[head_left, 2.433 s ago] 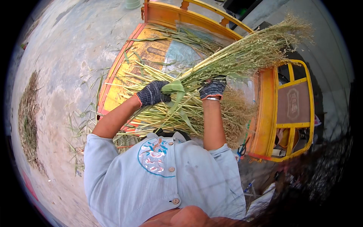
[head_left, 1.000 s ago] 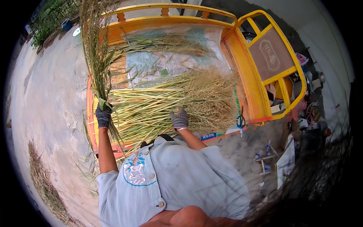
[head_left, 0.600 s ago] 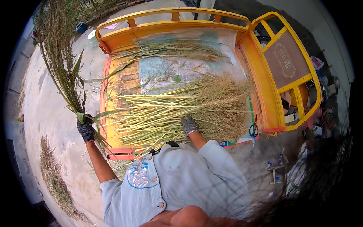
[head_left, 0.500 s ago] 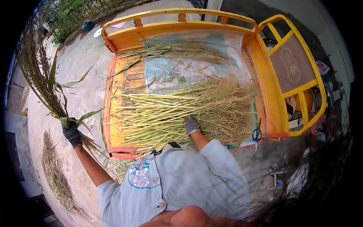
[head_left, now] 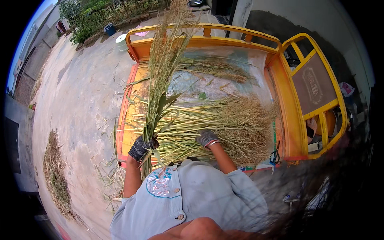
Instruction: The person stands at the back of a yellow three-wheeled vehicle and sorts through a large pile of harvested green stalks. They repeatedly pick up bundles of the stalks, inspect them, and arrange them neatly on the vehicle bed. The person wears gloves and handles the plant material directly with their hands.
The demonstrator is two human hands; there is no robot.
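Nearest, the wearer's pale blue shirt (head_left: 216, 196) fills six o'clock. Taking clock positions from that chest, the gloved left hand (head_left: 141, 148) is at ten, its grip wrapped around a sheaf (head_left: 161, 80) of green stalks, whose cut ends hang below the fist. Half a second ago that arm reached out wide and the sheaf leaned over the ground; now it has come in above the cart bed (head_left: 127, 140), nearly upright in view, its seed heads rising toward twelve and crossing the far rail (head_left: 224, 42). The gloved right hand (head_left: 207, 139), at one, has stayed on the pile (head_left: 188, 116) of pale stalks; whether its grip closes on any, I cannot tell. The pile lies across the bed ahead, brown heads toward one o'clock. At nine, a dry heap (head_left: 58, 176) lies on the concrete. Beyond the pile, a smaller bunch (head_left: 224, 71) rests on the plastic sheet (head_left: 186, 86) just past twelve. At two stands a yellow frame (head_left: 320, 109) around a brown panel (head_left: 314, 90). Farthest, toward eleven, are a white tub (head_left: 121, 43), a blue bucket (head_left: 109, 29) and green plants (head_left: 98, 19), fuller in view than before.
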